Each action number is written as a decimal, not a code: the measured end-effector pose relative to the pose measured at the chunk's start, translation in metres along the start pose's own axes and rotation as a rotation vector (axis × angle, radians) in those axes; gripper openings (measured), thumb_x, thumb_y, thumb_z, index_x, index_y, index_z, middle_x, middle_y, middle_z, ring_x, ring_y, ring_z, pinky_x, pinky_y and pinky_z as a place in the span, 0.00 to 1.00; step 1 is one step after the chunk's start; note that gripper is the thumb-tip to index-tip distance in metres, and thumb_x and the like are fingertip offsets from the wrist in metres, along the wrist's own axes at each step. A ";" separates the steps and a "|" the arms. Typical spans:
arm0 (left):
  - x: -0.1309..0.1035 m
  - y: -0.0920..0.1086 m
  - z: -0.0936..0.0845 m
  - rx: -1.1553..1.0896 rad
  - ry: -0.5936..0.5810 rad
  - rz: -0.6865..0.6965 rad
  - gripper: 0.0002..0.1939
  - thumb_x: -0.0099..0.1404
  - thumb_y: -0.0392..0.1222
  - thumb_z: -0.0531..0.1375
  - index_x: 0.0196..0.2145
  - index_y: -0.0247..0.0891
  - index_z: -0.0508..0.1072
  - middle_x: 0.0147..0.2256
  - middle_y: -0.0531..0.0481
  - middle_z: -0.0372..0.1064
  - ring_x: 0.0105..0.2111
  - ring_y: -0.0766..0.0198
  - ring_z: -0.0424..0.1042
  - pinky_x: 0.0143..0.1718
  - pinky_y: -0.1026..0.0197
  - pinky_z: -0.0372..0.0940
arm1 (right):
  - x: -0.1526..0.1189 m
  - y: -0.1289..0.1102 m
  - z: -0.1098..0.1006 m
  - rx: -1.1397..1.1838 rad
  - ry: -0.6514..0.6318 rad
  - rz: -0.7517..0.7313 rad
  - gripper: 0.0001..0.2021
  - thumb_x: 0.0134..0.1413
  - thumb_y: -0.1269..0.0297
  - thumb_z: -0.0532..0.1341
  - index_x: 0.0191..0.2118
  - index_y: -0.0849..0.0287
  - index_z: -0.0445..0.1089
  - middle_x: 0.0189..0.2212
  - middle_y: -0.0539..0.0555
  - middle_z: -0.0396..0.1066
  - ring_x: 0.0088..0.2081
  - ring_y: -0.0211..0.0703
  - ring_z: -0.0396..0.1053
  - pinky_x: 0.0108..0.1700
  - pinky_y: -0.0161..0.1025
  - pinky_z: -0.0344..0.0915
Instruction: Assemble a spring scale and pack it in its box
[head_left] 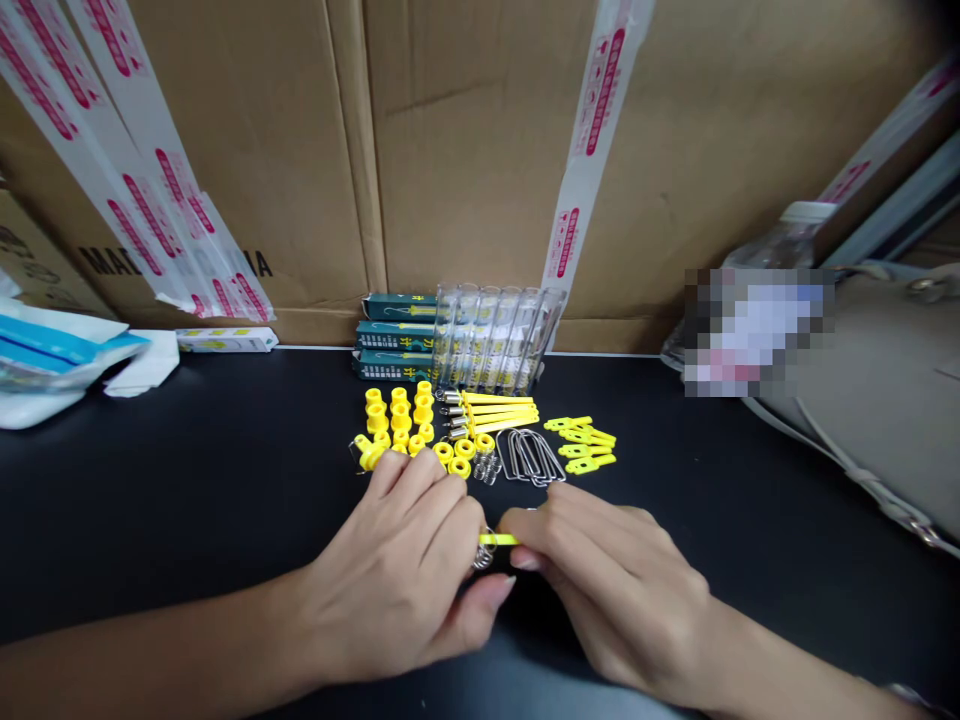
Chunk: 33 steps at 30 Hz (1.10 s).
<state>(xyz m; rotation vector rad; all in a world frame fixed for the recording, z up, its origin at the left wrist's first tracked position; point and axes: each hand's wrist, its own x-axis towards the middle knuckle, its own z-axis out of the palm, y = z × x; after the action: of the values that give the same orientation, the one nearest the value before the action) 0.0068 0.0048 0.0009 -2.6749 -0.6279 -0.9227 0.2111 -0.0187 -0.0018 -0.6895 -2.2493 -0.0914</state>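
My left hand [409,560] is closed, knuckles up, with a small coiled metal spring [484,556] showing at its fingertips. The rest of what it holds is hidden behind the fingers. My right hand [607,575] pinches a thin yellow plastic strip [499,540], which runs across the gap to the spring at the left hand. Just beyond the hands lie bent metal wire loops [531,458], small loose springs [487,466], yellow rings [459,466] and yellow collars [400,412]. Yellow rods with metal ends [499,414] and flat yellow tabs [585,445] lie further right.
Clear tubes [495,340] stand upright behind the parts, beside stacked green boxes [395,338]. A cardboard box [465,150] walls off the back of the black table [187,500]. To the right are a plastic bottle [795,235] and a grey bag [870,370]; a blue-white packet [60,345] lies left.
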 end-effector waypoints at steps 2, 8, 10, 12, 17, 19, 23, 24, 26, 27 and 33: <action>-0.002 0.000 0.002 -0.017 -0.002 -0.017 0.20 0.74 0.36 0.45 0.25 0.36 0.66 0.25 0.48 0.62 0.29 0.56 0.55 0.31 0.53 0.50 | 0.000 -0.001 0.000 0.028 0.000 0.030 0.11 0.67 0.78 0.51 0.39 0.66 0.70 0.24 0.53 0.65 0.24 0.40 0.57 0.23 0.39 0.53; -0.006 -0.001 0.003 -0.107 -0.041 -0.038 0.15 0.74 0.35 0.45 0.30 0.36 0.64 0.28 0.47 0.62 0.31 0.55 0.54 0.32 0.51 0.49 | 0.000 -0.004 0.000 0.363 -0.071 0.244 0.10 0.66 0.77 0.50 0.36 0.60 0.65 0.29 0.51 0.68 0.28 0.38 0.64 0.31 0.35 0.60; -0.007 -0.003 0.002 -0.141 -0.053 -0.034 0.14 0.74 0.35 0.45 0.31 0.36 0.64 0.29 0.47 0.61 0.32 0.56 0.55 0.33 0.51 0.49 | 0.001 -0.006 -0.001 0.479 -0.117 0.357 0.11 0.68 0.75 0.50 0.34 0.58 0.64 0.28 0.48 0.67 0.28 0.35 0.64 0.32 0.32 0.60; -0.006 -0.004 0.001 -0.178 -0.062 -0.038 0.15 0.75 0.35 0.44 0.32 0.36 0.63 0.29 0.48 0.61 0.32 0.56 0.55 0.34 0.51 0.50 | 0.004 -0.007 -0.002 0.545 -0.150 0.461 0.13 0.70 0.72 0.50 0.32 0.57 0.63 0.26 0.46 0.65 0.27 0.34 0.63 0.31 0.31 0.58; -0.006 -0.007 0.002 -0.214 -0.078 -0.045 0.20 0.78 0.42 0.38 0.33 0.36 0.62 0.30 0.48 0.61 0.32 0.56 0.55 0.34 0.51 0.50 | 0.007 -0.008 -0.007 0.627 -0.174 0.643 0.18 0.74 0.62 0.48 0.30 0.56 0.62 0.26 0.45 0.64 0.27 0.34 0.62 0.32 0.32 0.58; -0.006 -0.007 0.002 -0.186 -0.083 -0.056 0.21 0.78 0.43 0.37 0.33 0.36 0.63 0.30 0.47 0.61 0.32 0.56 0.55 0.34 0.51 0.50 | 0.008 -0.008 -0.009 0.621 -0.177 0.642 0.17 0.74 0.61 0.49 0.30 0.56 0.63 0.25 0.44 0.63 0.27 0.34 0.61 0.31 0.32 0.57; -0.004 -0.007 0.002 -0.132 -0.099 -0.077 0.21 0.78 0.41 0.38 0.32 0.36 0.63 0.29 0.46 0.63 0.30 0.56 0.57 0.33 0.52 0.51 | 0.008 -0.009 -0.009 0.557 -0.180 0.591 0.12 0.70 0.63 0.55 0.31 0.56 0.64 0.25 0.44 0.63 0.27 0.34 0.60 0.29 0.32 0.57; -0.004 -0.006 0.002 -0.121 -0.100 -0.078 0.21 0.78 0.41 0.38 0.31 0.36 0.63 0.29 0.46 0.64 0.30 0.56 0.57 0.32 0.53 0.51 | 0.007 -0.008 -0.009 0.544 -0.177 0.572 0.11 0.69 0.64 0.56 0.32 0.56 0.65 0.26 0.45 0.64 0.27 0.34 0.61 0.30 0.32 0.58; -0.003 -0.005 0.002 -0.083 -0.097 -0.085 0.21 0.78 0.40 0.40 0.30 0.36 0.64 0.28 0.47 0.65 0.28 0.57 0.58 0.31 0.53 0.53 | 0.005 -0.005 -0.006 0.515 -0.153 0.532 0.07 0.69 0.67 0.56 0.37 0.56 0.68 0.30 0.46 0.68 0.29 0.34 0.65 0.33 0.31 0.61; -0.003 -0.005 0.002 -0.059 -0.098 -0.088 0.21 0.78 0.40 0.40 0.30 0.35 0.64 0.27 0.47 0.66 0.27 0.57 0.59 0.31 0.54 0.54 | 0.004 -0.003 -0.005 0.497 -0.130 0.514 0.05 0.69 0.67 0.56 0.40 0.56 0.69 0.32 0.47 0.71 0.31 0.35 0.67 0.35 0.31 0.63; -0.005 -0.003 0.004 0.015 -0.139 -0.095 0.19 0.77 0.40 0.44 0.32 0.36 0.67 0.25 0.48 0.68 0.23 0.57 0.67 0.26 0.54 0.61 | 0.000 0.007 -0.004 0.408 0.024 0.543 0.04 0.67 0.67 0.61 0.40 0.53 0.73 0.34 0.47 0.75 0.34 0.35 0.73 0.36 0.31 0.66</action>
<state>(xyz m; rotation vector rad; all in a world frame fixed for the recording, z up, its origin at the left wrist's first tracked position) 0.0042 0.0069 -0.0046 -2.7337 -0.7953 -0.7564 0.2166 -0.0139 0.0002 -1.0272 -1.8978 0.6012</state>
